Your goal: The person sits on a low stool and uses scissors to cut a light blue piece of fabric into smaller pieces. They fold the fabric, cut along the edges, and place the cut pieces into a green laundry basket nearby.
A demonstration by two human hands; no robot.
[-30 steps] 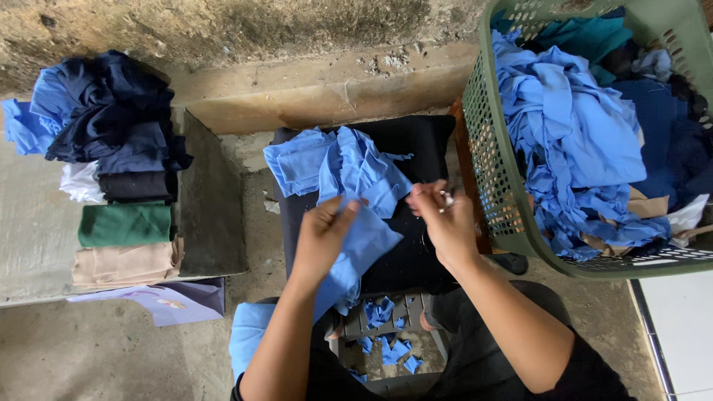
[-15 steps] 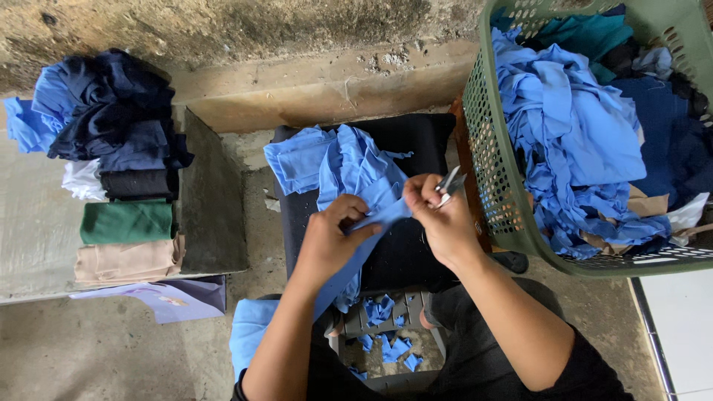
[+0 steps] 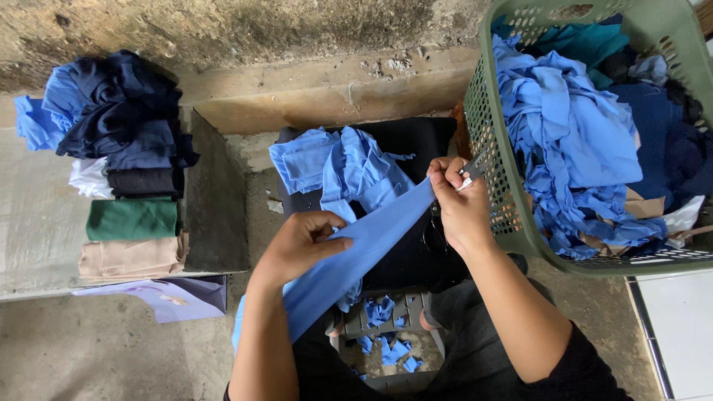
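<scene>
Left hand (image 3: 301,245): I pinch blue cloth (image 3: 356,252), pulling it taut.
Right hand (image 3: 460,204): I clamp scissors (image 3: 473,169) at its top edge.

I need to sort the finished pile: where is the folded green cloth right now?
In the head view the folded green cloth sits at the left, in a stack on a concrete ledge, between a black piece above and a beige one below.

No packages, labels, signs, screens.

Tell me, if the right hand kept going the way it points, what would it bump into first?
Probably the green basket. The right hand and its small metal tool point up and to the right, and the wall looks very close.
</scene>
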